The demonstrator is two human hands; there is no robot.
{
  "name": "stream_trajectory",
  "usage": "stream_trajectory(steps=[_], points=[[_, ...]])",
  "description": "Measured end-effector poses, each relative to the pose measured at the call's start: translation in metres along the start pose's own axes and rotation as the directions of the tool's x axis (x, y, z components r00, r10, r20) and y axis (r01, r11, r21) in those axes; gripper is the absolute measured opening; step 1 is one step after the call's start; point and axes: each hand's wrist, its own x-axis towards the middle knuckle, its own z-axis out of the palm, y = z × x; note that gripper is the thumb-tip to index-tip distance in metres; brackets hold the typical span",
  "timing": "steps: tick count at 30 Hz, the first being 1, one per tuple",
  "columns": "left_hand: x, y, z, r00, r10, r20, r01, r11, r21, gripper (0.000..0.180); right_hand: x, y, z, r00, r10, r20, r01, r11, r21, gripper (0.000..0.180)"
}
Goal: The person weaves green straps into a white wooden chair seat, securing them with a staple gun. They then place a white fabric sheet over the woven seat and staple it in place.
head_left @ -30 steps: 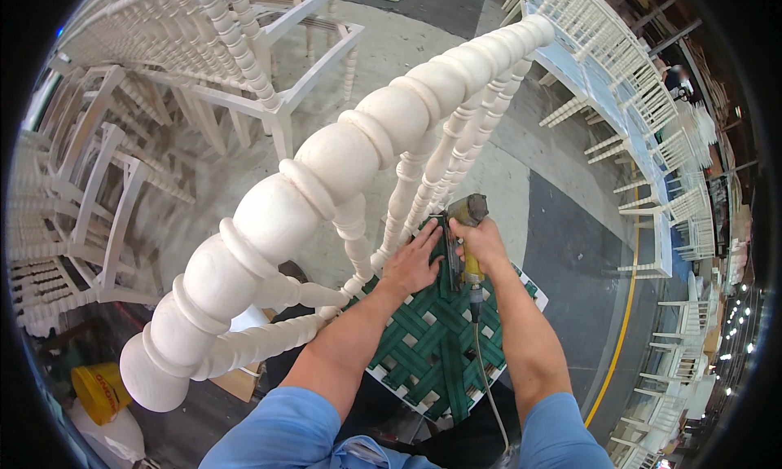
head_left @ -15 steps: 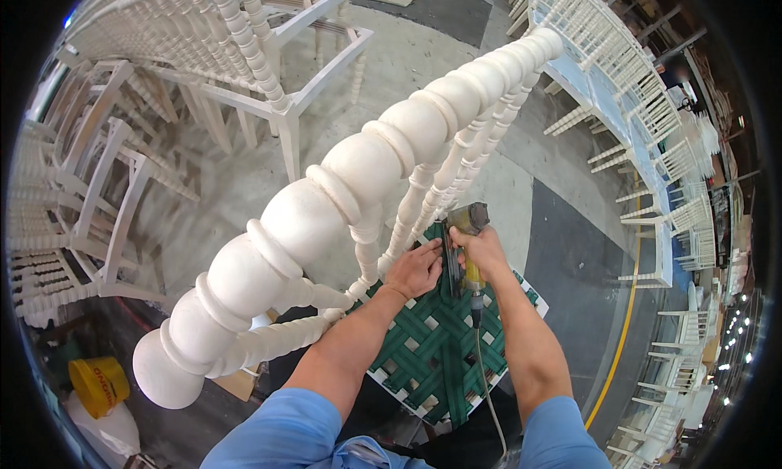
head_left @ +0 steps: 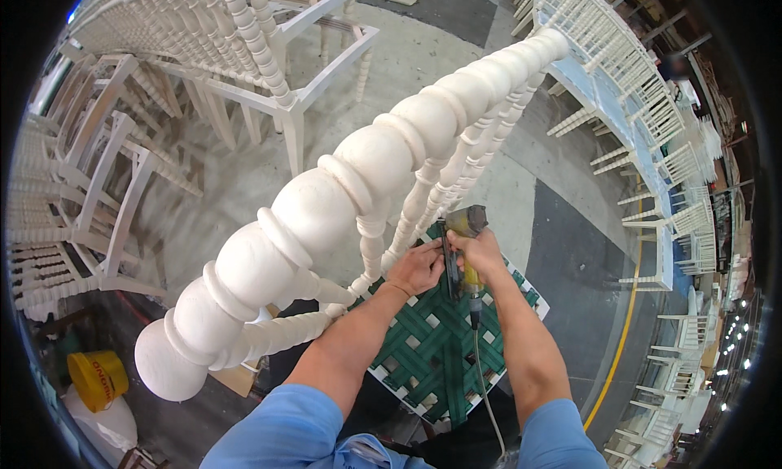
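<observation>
A white chair with a turned, beaded back rail (head_left: 318,198) stands in front of me, its seat woven from green webbing straps (head_left: 423,339). My right hand (head_left: 479,255) is wrapped round the handle of a yellow and black air staple gun (head_left: 472,283), held over the seat's far part beside the back spindles. A thin hose runs down from its handle. Close against the gun's black magazine (head_left: 450,261) is my left hand (head_left: 415,269), low by the spindles, fingers bent and pressed together. Whatever lies under those fingers is hidden.
White chair frames (head_left: 293,110) are stacked at the left and far left. Rows of similar chairs (head_left: 652,159) line the right side past a yellow floor line (head_left: 623,339). A yellow bucket (head_left: 98,379) sits at the lower left, beside a white sack (head_left: 110,424).
Both hands and the staple gun stay in nearly the same spot on the seat. The view has shifted slightly, so the chair back appears a little further right.
</observation>
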Motion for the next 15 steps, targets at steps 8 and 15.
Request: stream_trajectory(steps=[8,15], points=[[0.0,-0.003,0.005,0.999,0.005,-0.037,-0.002,0.996,0.087,0.027,0.0,0.001,-0.01,0.998,0.038,-0.042,-0.039,0.999,-0.023,0.02],[0.001,-0.003,0.006,0.992,0.054,-0.11,-0.047,0.997,0.059,0.025,-0.008,-0.001,-0.023,0.999,0.009,-0.037,-0.01,1.0,-0.009,0.023]])
